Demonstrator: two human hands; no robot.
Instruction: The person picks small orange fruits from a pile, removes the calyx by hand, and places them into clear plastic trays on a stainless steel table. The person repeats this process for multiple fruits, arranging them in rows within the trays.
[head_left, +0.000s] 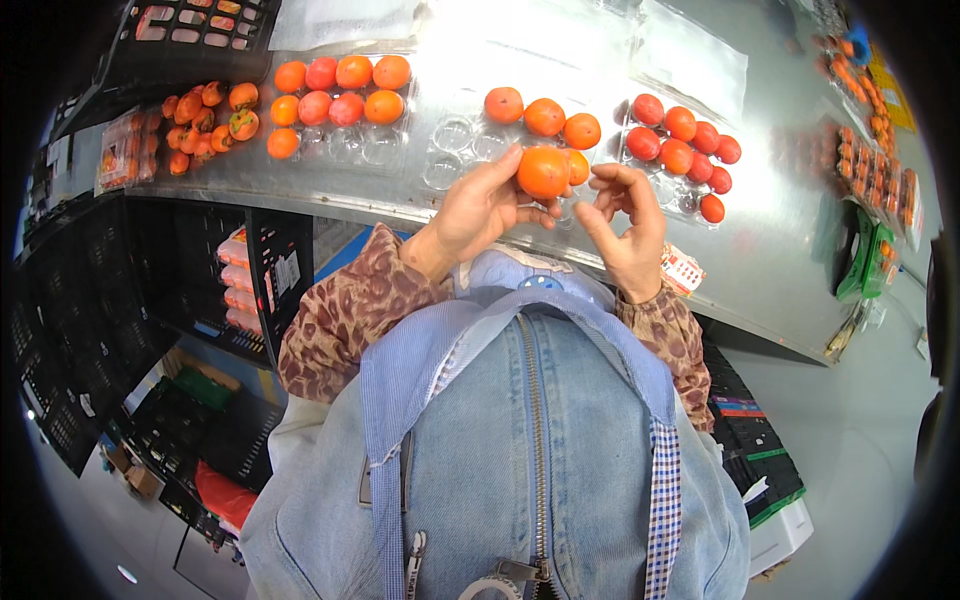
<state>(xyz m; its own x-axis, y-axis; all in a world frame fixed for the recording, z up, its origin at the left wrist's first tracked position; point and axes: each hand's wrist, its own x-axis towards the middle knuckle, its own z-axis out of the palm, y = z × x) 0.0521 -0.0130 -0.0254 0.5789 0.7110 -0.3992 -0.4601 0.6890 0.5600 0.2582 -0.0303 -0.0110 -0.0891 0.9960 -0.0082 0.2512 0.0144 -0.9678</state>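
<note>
My left hand (487, 199) holds an orange persimmon (544, 172) above the middle clear plastic tray (444, 169). Another orange fruit (577, 167) shows just behind it, partly hidden. Beside them on the right, my right hand (626, 217) has its fingers curled and apart, with nothing seen in it. Along the back of the middle tray lie several persimmons (544, 117). The right clear tray (664, 187) carries several redder persimmons (676, 157). The left clear tray (345, 146) has two full rows and one fruit in its front row.
Loose persimmons with calyxes (202, 124) lie at the left of the metal table (480, 217), below a black crate (202, 30). A printed card (681, 270) lies by the front edge. Packed fruit trays (877, 180) stand far right. Black crates (195, 277) holding packs are at lower left.
</note>
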